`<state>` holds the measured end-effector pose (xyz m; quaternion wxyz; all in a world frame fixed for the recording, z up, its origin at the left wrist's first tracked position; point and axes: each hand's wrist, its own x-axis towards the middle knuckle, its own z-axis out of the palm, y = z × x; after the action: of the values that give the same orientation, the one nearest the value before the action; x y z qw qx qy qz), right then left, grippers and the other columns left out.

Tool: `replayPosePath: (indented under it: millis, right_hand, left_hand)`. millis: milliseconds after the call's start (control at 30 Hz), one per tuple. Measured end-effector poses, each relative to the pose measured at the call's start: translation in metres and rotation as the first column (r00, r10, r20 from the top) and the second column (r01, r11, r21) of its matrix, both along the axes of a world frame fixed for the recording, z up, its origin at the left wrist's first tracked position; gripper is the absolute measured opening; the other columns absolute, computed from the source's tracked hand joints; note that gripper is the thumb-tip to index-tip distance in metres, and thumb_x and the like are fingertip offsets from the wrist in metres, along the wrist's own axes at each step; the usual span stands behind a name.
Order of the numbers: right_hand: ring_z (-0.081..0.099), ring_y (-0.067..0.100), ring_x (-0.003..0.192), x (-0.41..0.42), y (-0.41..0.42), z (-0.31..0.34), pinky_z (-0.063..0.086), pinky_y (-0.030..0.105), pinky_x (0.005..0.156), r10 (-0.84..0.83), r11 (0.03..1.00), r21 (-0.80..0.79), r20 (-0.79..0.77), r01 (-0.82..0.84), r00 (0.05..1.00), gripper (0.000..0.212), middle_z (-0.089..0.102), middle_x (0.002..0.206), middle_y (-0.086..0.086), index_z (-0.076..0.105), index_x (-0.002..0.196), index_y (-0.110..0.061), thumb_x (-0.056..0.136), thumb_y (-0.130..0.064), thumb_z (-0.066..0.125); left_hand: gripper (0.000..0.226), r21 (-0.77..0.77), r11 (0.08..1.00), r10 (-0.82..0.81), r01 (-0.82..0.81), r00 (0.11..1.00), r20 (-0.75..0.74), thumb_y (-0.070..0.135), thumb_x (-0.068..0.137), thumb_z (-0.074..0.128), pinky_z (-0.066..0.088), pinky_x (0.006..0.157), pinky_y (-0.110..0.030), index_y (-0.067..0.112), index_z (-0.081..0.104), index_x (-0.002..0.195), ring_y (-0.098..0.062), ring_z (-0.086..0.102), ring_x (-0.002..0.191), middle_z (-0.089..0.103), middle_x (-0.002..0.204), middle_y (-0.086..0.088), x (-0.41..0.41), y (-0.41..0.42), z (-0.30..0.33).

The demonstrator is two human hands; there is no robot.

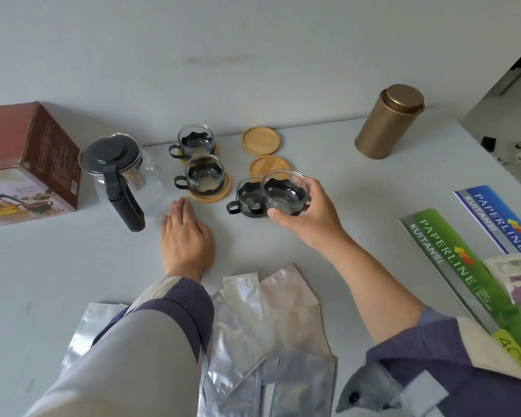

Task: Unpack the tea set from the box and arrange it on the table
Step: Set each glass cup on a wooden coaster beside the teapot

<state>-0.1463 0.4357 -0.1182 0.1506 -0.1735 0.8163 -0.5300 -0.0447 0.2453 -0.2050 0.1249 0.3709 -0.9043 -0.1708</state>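
Note:
My right hand grips a glass cup with a black holder by its rim, just in front of a bare wooden coaster. Another cup stands on the table touching it on the left. Two more cups sit on wooden coasters near the wall. A second bare coaster lies behind. The glass teapot with a black lid and handle stands at the left. My left hand rests flat on the table beside the teapot. The brown box lies at far left.
A gold tin canister stands at the back right. Two long Paperline booklets and small cards lie at the right. Several silver foil bags lie at the near edge between my arms. The wall is right behind the cups.

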Motion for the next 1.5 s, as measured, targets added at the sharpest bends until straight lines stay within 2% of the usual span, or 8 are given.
replayPosePath:
  millis: [400,633,767,1000,1167,1333,1400,1500]
  right_hand:
    - [0.055,0.012,0.108,-0.116,-0.087,-0.009,0.042,0.020,0.089,-0.067,0.995,0.066,-0.047,0.070,0.997,0.069,0.053,0.123,-0.001,0.049,0.122,-0.018,0.063,-0.025,0.084]
    - [0.063,0.014,0.100,-0.145,-0.124,-0.029,0.054,0.039,0.089,-0.121,0.983,0.142,-0.006,0.121,0.993,0.073,0.064,0.108,-0.008,0.058,0.109,-0.026,0.041,-0.046,0.077]
    - [0.045,0.024,0.123,-0.148,-0.128,-0.023,0.039,0.040,0.105,-0.130,0.959,0.251,-0.023,0.131,0.991,0.072,0.050,0.125,-0.003,0.048,0.125,-0.029,0.062,-0.040,0.079]
    - [0.032,0.023,0.134,-0.152,-0.128,-0.026,0.028,0.041,0.111,-0.090,0.953,0.288,-0.010,0.089,0.996,0.091,0.036,0.144,-0.002,0.029,0.142,-0.026,0.067,-0.038,0.080]
    - [0.033,0.027,0.133,-0.135,-0.102,-0.021,0.029,0.046,0.111,-0.157,0.961,0.234,0.017,0.149,0.987,0.074,0.030,0.146,-0.002,0.027,0.142,-0.027,0.077,-0.012,0.058]
    - [0.040,0.023,0.119,-0.095,-0.071,-0.031,0.037,0.037,0.104,-0.148,0.983,0.113,0.004,0.146,0.989,0.057,0.038,0.114,-0.008,0.041,0.127,-0.021,0.076,0.004,0.042]
    - [0.044,0.023,0.109,-0.078,-0.062,-0.036,0.043,0.024,0.090,-0.128,0.989,0.077,0.013,0.127,0.992,0.056,0.043,0.113,-0.004,0.045,0.126,-0.015,0.076,0.009,0.040]
    - [0.042,0.016,0.103,-0.050,-0.051,-0.043,0.037,0.010,0.074,-0.060,0.996,0.069,0.028,0.058,0.998,0.064,0.046,0.124,0.004,0.043,0.128,-0.014,0.072,0.015,0.041]
  left_hand:
    - [0.052,0.000,0.998,0.059,-0.059,0.998,-0.020,0.018,0.095,0.035,0.011,0.119,-0.031,0.008,0.033,0.146,-0.019,0.024,0.143,0.031,0.153,-0.007,-0.003,-0.002,-0.002]
    - [0.052,0.008,0.997,0.074,-0.074,0.997,-0.033,0.018,0.093,0.039,0.013,0.119,-0.030,0.009,0.037,0.144,-0.019,0.027,0.141,0.034,0.152,-0.005,-0.002,-0.002,-0.003]
    - [0.058,0.001,0.997,0.074,-0.074,0.997,-0.028,0.026,0.089,0.031,0.012,0.118,-0.028,0.010,0.038,0.144,-0.019,0.029,0.141,0.035,0.151,-0.005,-0.003,-0.001,0.000]
    - [0.055,0.008,0.997,0.074,-0.074,0.997,-0.012,0.023,0.091,0.037,0.013,0.119,-0.030,0.010,0.036,0.145,-0.019,0.027,0.141,0.034,0.152,-0.004,-0.003,-0.003,-0.002]
    - [0.056,-0.001,0.998,0.065,-0.065,0.998,-0.007,0.024,0.091,0.033,0.013,0.119,-0.031,0.009,0.036,0.144,-0.019,0.027,0.141,0.033,0.152,-0.005,-0.003,-0.002,-0.001]
    - [0.053,0.003,0.998,0.060,-0.060,0.998,-0.003,0.019,0.094,0.038,0.011,0.119,-0.030,0.010,0.033,0.146,-0.018,0.024,0.143,0.030,0.154,-0.005,-0.003,0.000,0.001]
    - [0.053,-0.002,0.998,0.055,-0.055,0.998,0.001,0.020,0.094,0.038,0.011,0.119,-0.031,0.009,0.032,0.146,-0.019,0.024,0.143,0.030,0.154,-0.006,-0.002,0.000,0.001]
    - [0.053,-0.002,0.999,0.048,-0.048,0.999,-0.005,0.019,0.094,0.037,0.012,0.119,-0.032,0.008,0.033,0.146,-0.018,0.024,0.143,0.030,0.153,-0.006,-0.002,-0.001,0.000]
